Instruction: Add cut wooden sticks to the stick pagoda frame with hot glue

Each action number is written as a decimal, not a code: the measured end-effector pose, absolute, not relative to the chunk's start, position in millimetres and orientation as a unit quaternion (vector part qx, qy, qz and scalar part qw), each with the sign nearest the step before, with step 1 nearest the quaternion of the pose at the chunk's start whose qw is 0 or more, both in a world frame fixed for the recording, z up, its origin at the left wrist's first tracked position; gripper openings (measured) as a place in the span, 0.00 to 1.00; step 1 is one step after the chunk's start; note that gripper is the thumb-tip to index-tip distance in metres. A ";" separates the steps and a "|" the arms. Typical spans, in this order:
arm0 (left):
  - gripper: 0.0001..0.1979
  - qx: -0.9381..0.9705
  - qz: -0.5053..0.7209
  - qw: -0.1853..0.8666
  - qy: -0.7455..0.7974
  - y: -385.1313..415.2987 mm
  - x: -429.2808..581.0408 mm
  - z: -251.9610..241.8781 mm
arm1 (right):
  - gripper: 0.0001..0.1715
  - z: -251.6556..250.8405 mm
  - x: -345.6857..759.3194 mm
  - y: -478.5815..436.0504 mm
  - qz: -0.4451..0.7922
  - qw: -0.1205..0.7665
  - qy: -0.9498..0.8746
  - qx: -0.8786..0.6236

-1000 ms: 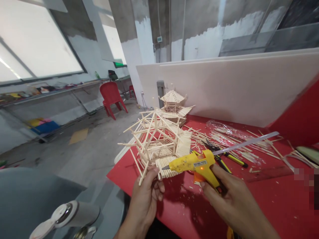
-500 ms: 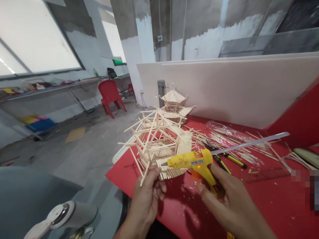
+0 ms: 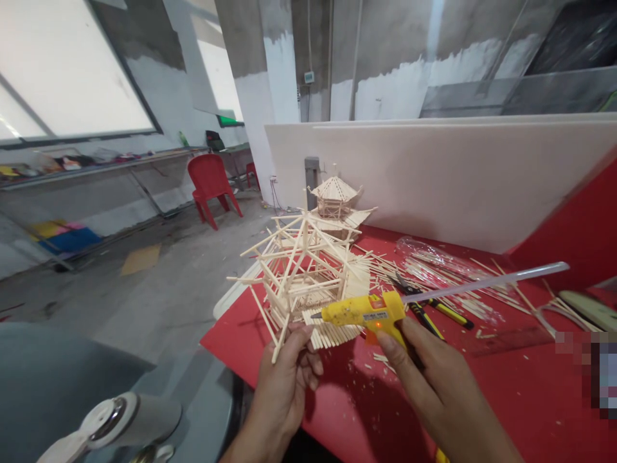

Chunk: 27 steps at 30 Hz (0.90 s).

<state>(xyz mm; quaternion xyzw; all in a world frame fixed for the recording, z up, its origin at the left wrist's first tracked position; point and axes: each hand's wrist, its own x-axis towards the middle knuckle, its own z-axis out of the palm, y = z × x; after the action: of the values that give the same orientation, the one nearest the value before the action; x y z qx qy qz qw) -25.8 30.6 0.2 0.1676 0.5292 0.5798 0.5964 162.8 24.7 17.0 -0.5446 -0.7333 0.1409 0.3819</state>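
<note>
A pavilion model built from thin wooden sticks (image 3: 304,257) stands on the red table, its upper roof an open frame of sticks. My left hand (image 3: 292,360) is closed at its near lower corner, thumb and fingers pinching the edge beside a protruding stick. My right hand (image 3: 429,373) grips a yellow hot glue gun (image 3: 361,312), whose orange light glows. The gun's nozzle points left, close above the slatted lower roof (image 3: 332,332) near my left thumb; whether it touches is unclear. A long clear glue stick (image 3: 486,281) juts from the gun's back.
Behind the model stands a second, more finished stick pavilion (image 3: 336,193). Yellow-and-black pliers (image 3: 434,308), loose sticks and plastic wrapping (image 3: 434,257) lie on the red table (image 3: 357,399). A white bottle (image 3: 139,418) is at lower left, and a red chair (image 3: 211,180) stands beyond.
The glue gun has shifted slightly left, and my right thumb sits higher on it. My left hand and the model look nearly the same.
</note>
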 end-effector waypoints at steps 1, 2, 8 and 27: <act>0.15 0.168 0.580 0.596 0.530 30.4 -26.0 0.2 | 0.18 16.3 162.6 25.5 0.131 0.379 -0.736 -0.546; 0.15 0.170 0.579 0.595 0.531 30.2 -26.2 0.1 | 0.18 15.6 162.3 26.2 0.121 0.376 -0.739 -0.546; 0.14 0.183 0.562 0.594 0.546 28.7 -28.3 -1.0 | 0.19 19.2 158.3 29.0 0.064 0.367 -0.744 -0.554; 0.19 0.147 0.594 0.630 0.478 21.3 -32.6 -6.9 | 0.12 21.1 120.0 34.5 -0.229 0.298 -0.728 -0.573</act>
<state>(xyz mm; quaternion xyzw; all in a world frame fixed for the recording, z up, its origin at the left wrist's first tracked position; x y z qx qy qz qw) -32.6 21.3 -6.9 0.1471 0.4782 0.5941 0.6298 120.0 34.5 21.1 -0.5732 -0.7283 -0.2286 0.2979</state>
